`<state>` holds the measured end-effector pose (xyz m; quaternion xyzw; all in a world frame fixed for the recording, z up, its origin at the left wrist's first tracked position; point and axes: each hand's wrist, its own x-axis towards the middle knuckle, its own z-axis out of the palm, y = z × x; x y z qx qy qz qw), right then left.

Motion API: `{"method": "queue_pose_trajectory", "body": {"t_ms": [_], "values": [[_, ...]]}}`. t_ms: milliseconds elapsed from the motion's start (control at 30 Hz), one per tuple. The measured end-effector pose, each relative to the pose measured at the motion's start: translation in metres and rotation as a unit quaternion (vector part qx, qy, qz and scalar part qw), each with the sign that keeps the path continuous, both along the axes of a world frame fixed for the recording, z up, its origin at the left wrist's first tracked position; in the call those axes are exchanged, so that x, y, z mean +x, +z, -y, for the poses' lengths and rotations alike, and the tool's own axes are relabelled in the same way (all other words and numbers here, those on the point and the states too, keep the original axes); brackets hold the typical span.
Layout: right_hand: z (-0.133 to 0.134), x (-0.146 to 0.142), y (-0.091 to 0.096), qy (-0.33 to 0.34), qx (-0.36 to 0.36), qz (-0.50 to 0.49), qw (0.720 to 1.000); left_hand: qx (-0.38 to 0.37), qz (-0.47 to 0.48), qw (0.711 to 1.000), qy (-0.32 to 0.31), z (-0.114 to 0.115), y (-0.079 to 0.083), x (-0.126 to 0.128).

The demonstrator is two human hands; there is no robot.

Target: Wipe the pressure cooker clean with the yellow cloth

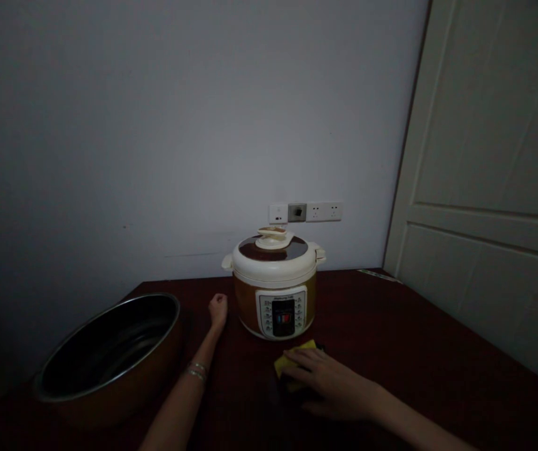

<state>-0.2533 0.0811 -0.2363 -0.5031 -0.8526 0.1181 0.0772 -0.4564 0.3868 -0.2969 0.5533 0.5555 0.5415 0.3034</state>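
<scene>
An electric pressure cooker point(275, 285) with a white and brown lid stands shut at the back of the dark red table point(391, 338). My left hand point(218, 309) rests on the table just left of the cooker, its fingers curled into a loose fist with nothing seen in it. My right hand point(327, 379) lies flat, fingers stretched, on a yellow sponge or cloth point(292, 358) in front of the cooker. A bracelet sits on my left wrist.
A large metal bowl point(109, 351) sits tilted at the table's left. A wall socket strip point(305, 212) is behind the cooker. A white door point(494, 188) stands at the right.
</scene>
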Motion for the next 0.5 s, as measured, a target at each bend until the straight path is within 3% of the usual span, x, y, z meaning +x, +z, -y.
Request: {"method": "queue_pose_trajectory", "body": {"t_ms": [333,500], "values": [[-0.016,-0.001,-0.028,-0.062,0.081,0.047,0.994,0.004,0.033,0.999,-0.018,-0.006,-0.005,-0.002],[-0.016,0.002,-0.024,-0.036,0.089,0.039,0.995,0.007,0.072,0.997,-0.026,-0.009,-0.010,-0.005]]}}
